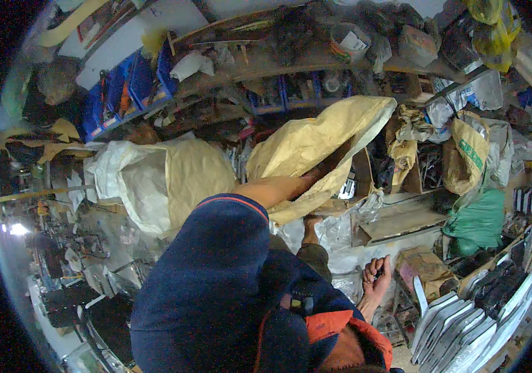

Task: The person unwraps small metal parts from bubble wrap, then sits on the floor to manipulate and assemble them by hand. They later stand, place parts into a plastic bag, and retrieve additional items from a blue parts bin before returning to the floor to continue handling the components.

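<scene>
My left arm, in a dark blue sleeve with an orange edge, reaches into the wide mouth of a yellowish woven sack [303, 144]. Inside its shadow my left hand [317, 176] is mostly hidden, and its fingers do not show. Left of that arm bulges a second sack [200, 171], cream-coloured, with a white liner turned out at its mouth. My right hand [376, 280] is held off to the right, its fingers curled closed. Something small and dark seems to be in them, but I cannot make it out.
Blue bins [113, 96] line the shelf behind. To the right are a wooden board [402, 221], a green sack [477, 221], a cardboard box [426, 270] and a row of white curved metal frames [458, 329]. A bare foot [311, 229] shows below the yellowish sack.
</scene>
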Demonstrator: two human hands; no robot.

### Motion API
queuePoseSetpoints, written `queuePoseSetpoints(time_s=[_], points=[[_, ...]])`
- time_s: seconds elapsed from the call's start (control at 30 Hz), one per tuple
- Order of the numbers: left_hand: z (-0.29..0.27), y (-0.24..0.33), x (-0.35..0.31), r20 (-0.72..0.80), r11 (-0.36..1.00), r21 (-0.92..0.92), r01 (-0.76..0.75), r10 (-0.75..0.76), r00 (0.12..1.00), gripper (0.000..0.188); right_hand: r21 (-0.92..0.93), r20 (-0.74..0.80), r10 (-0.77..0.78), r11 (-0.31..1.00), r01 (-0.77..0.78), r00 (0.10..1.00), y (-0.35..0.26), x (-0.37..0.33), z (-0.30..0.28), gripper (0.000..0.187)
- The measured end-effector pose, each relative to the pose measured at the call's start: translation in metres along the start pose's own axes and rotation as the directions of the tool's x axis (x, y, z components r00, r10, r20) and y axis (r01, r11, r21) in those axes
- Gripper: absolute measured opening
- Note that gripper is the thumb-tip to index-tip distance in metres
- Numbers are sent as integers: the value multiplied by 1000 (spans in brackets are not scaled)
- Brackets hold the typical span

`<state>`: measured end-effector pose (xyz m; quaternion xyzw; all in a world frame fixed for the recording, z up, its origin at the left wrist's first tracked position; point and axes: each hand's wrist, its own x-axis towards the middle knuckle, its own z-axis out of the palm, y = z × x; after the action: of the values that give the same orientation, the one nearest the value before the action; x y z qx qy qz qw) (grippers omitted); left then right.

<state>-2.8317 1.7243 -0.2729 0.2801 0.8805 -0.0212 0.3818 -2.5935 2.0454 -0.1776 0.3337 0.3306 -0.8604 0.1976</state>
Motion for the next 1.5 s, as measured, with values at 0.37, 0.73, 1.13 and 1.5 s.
queuePoseSetpoints(time_s=[0.37, 0.73, 1.13, 1.5], points=[[-21, -10, -53, -214, 996, 21, -81, 84, 973, 27, -84, 2, -64, 994, 64, 998, 17, -23, 27, 46], [-68, -12, -185, -727, 832, -390, -395, -15, 686, 28, -82, 85, -43, 995, 50, 995, 55, -25, 64, 40], [-11, -46, -369, -709, -417, -286, -863, -513, 484, 18, -109, 308, 125, 989, -96, 943, 142, -54, 170, 36], [99, 9, -414, -390, -341, -235, -910, -825, 409, 13, -325, 481, 355, 921, -213, 802, 153, -47, 226, 34]])
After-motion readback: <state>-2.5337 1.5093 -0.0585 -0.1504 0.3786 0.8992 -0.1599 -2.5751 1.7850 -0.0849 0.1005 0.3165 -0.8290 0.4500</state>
